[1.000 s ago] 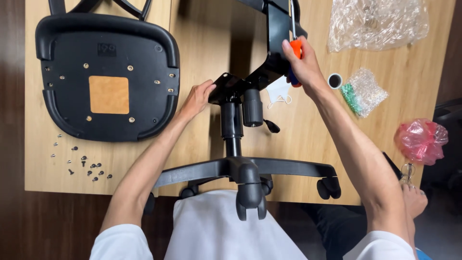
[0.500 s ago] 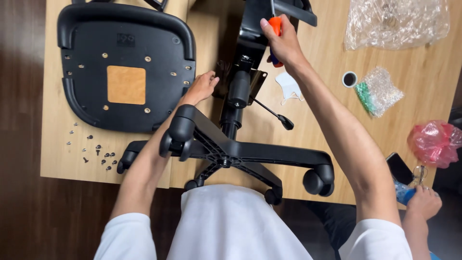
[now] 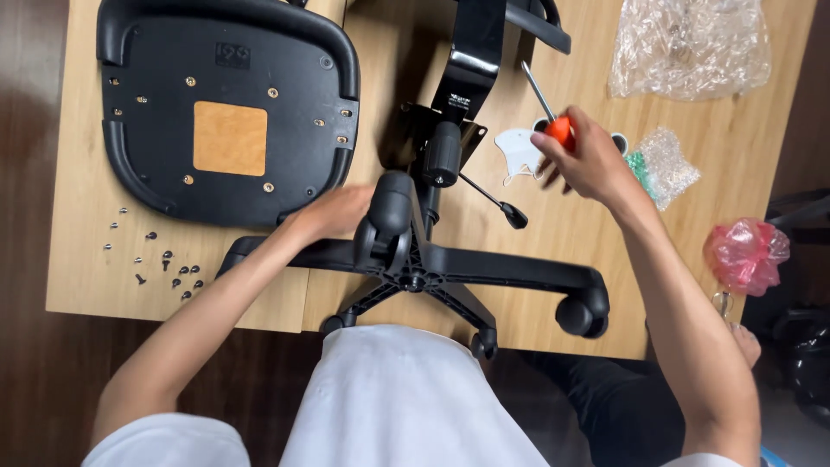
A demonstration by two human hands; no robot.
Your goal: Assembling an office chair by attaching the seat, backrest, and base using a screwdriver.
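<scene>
**Hands at the chair base**

The right hand (image 3: 586, 160) is closed around an orange-handled screwdriver (image 3: 553, 121), shaft pointing up and away. The left hand (image 3: 339, 212) rests against the black wheeled chair base (image 3: 415, 259); its finger spread cannot be determined. The seat pan (image 3: 226, 104) lies upside down on the wooden table (image 3: 78, 259), with loose screws (image 3: 160, 268) nearby.

Short white sleeves, white shirt front, bare forearms, left hand (image 3: 337, 212), right hand (image 3: 588, 160).
</scene>
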